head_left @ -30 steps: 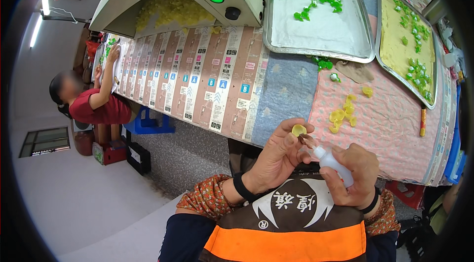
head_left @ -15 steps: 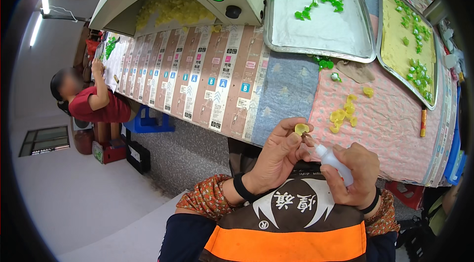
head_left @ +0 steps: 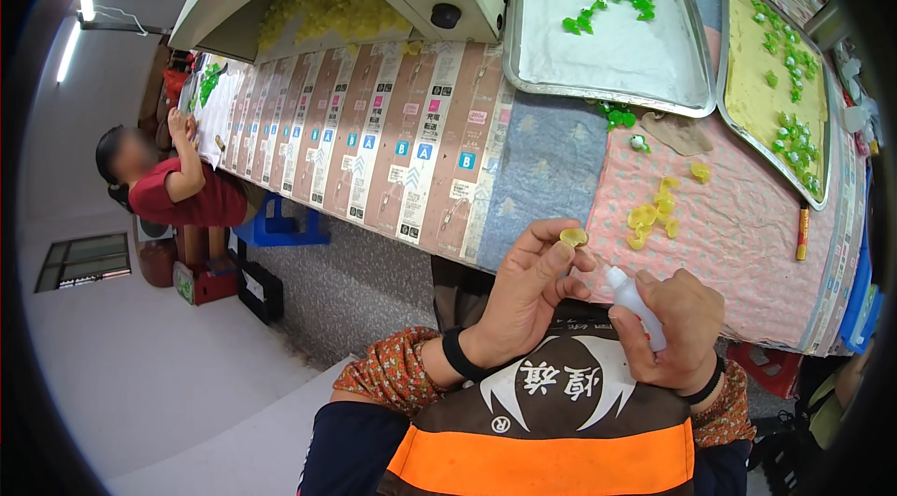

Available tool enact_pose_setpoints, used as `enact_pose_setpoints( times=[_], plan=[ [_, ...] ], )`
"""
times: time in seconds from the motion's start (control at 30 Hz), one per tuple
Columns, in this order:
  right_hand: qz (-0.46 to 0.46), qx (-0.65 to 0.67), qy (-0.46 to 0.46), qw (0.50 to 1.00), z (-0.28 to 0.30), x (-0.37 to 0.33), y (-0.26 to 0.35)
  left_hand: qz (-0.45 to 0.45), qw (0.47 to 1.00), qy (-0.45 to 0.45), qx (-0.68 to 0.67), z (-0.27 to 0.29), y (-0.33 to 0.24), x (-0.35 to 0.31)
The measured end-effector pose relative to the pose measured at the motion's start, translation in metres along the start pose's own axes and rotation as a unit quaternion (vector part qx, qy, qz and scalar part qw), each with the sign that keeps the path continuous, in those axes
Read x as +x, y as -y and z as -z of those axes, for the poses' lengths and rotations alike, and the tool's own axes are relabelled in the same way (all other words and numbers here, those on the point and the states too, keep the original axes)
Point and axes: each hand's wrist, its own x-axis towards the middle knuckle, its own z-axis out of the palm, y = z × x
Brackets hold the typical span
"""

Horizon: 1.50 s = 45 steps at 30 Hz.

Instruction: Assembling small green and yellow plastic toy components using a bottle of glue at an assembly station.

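your left hand [head_left: 523, 295] pinches one small yellow cup-shaped piece [head_left: 574, 237] between thumb and forefinger, its other fingers loosely curled. your right hand [head_left: 677, 328] is closed around a white squeeze bottle [head_left: 640, 309], nozzle toward your left fingers; whether the fine tip touches anything, you cannot tell from here. both hands are over the near edge of the worktop [head_left: 374, 104], the yellow piece just past that edge.

the light pinch probably leaves most of the little piece uncovered, and the wrapped grip likely lets you aim and squeeze the bottle with one hand. loose yellow cups [head_left: 643, 216] lie on the pink cloth [head_left: 729, 272], toward its left edge, perhaps so that your left hand can pick them up easily. the white-lined tray [head_left: 561, 66] and the yellow-lined tray [head_left: 757, 104] sit at the cloth's far edge, bearing green pieces [head_left: 794, 136]; that seems to leave the near edge to your hands. one green figure [head_left: 639, 144] with white eyes rests on the cloth, just off the white-lined tray's near edge.

against half a second ago, the nozzle stands a little farther from your left fingers, and the pinched piece is turned more edge-on. the loose cups lie as before. at the worktop's left end, the co-worker [head_left: 168, 174] now has both hands close together.
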Motion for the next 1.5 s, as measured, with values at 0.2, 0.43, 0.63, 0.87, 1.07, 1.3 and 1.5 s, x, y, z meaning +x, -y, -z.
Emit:
enact_pose_setpoints(
  times=[0.2, 0.43, 0.63, 0.87, 1.07, 1.3, 1.5],
  plan=[
    [0.003, 0.005, -0.006, 1.0, 0.0, -0.001, 0.001, -0.006, 1.0, -0.027, 0.013, -0.003, -0.001, -0.001],
    [0.002, -0.008, 0.013, 1.0, -0.001, 0.0, 0.0, -0.033, 0.997, -0.028, 0.06, -0.006, -0.002, 0.0],
    [-0.003, -0.022, 0.01, 1.0, 0.005, 0.002, 0.001, -0.04, 0.996, -0.049, 0.065, -0.008, -0.003, 0.0],
    [-0.13, 0.03, -0.091, 0.987, 0.016, -0.022, -0.016, -0.041, 0.996, -0.052, 0.068, -0.007, -0.005, -0.001],
    [-0.36, 0.294, -0.242, 0.851, 0.059, -0.025, -0.053, -0.032, 0.994, -0.056, 0.09, -0.007, -0.007, -0.002],
    [-0.391, 0.209, -0.212, 0.871, 0.079, -0.038, -0.085, -0.064, 0.985, -0.027, 0.159, -0.004, -0.007, -0.002],
    [-0.436, 0.205, -0.171, 0.86, 0.078, -0.044, -0.094, -0.096, 0.975, -0.016, 0.202, -0.001, -0.006, -0.004]
  ],
)
